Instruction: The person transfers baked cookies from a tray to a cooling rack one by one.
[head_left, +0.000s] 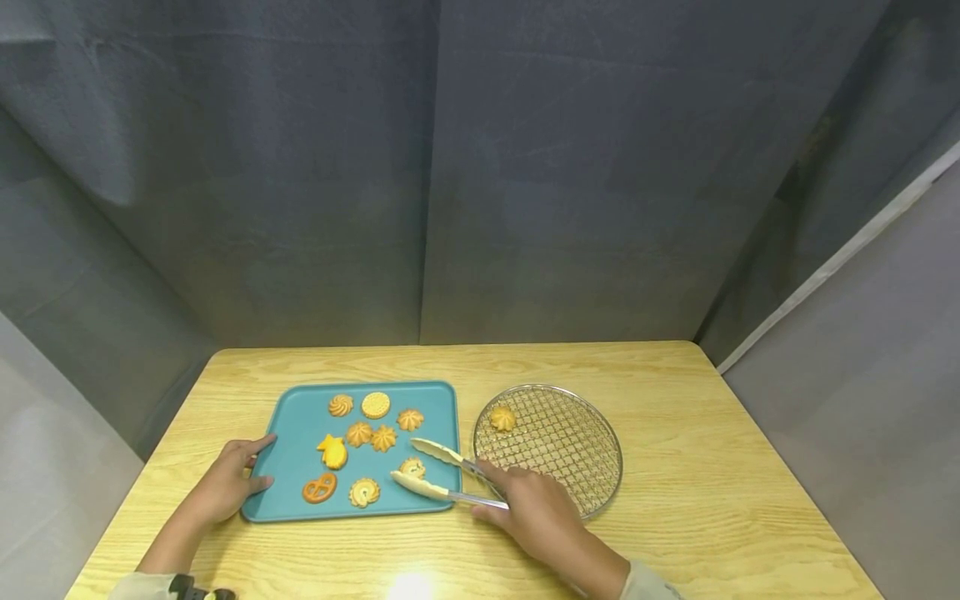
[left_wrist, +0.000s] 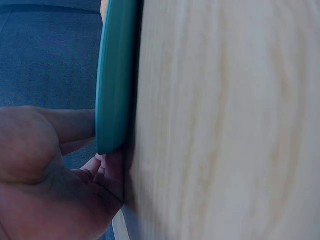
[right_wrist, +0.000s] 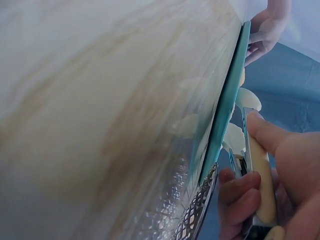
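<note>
Teal tray (head_left: 296, 421) of nine cookies (head_left: 376, 405), tongs (head_left: 431, 486), rack (head_left: 566, 446) with one cookie (head_left: 503, 418)

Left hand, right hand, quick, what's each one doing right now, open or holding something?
Left hand: open, touching the left edge of the teal tray.
Right hand: closed, holding the tongs.

Tray (head_left: 292, 433): solid teal. On tray: brown pretzel (head_left: 319, 492), bright yellow cookie (head_left: 334, 454), golden-tan swirl cookie (head_left: 341, 405). Right of tray: silver rack (head_left: 577, 450), diamond mesh. Over tray: tongs (head_left: 433, 489), cream tips, silver arms. Under tray: table (head_left: 712, 517), pale yellow woodgrain. Behind tray: dark grey curtain (head_left: 555, 167).
</note>
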